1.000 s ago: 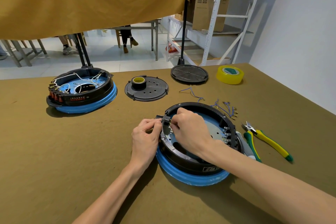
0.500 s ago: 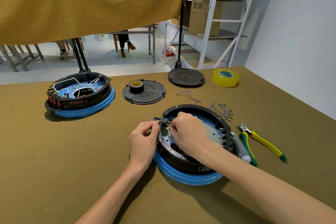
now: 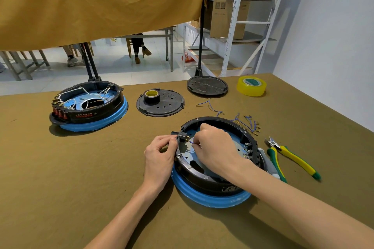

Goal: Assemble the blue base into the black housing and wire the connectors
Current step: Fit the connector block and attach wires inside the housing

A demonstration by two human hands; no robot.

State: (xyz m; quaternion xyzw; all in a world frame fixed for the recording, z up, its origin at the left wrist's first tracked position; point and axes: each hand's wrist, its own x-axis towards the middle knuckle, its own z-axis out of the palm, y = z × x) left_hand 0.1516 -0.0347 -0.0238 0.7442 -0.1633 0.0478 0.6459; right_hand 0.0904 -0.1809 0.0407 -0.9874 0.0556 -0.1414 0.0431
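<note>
A black housing (image 3: 204, 183) sits on its blue base (image 3: 208, 200) in front of me. My left hand (image 3: 159, 157) grips the black connector block (image 3: 183, 136) on the housing's left rim from outside. Inside the housing, my right hand (image 3: 216, 149) pinches a thin blue wire (image 3: 192, 142) right beside that block's metal terminals. More terminals (image 3: 248, 150) line the right inner wall. Loose blue wires (image 3: 247, 122) with crimped ends lie just behind the housing.
A second, wired housing on a blue base (image 3: 89, 107) stands at the far left. A black cover plate with a tape roll (image 3: 159, 102), a round black grille (image 3: 207, 85) and yellow tape (image 3: 251, 86) lie behind. Green-yellow pliers (image 3: 291, 157) rest to the right.
My right hand's fingertips have shifted slightly at the connector block, and the blue wire end now shows between them. My left hand keeps its grip. The camera has tilted a little.
</note>
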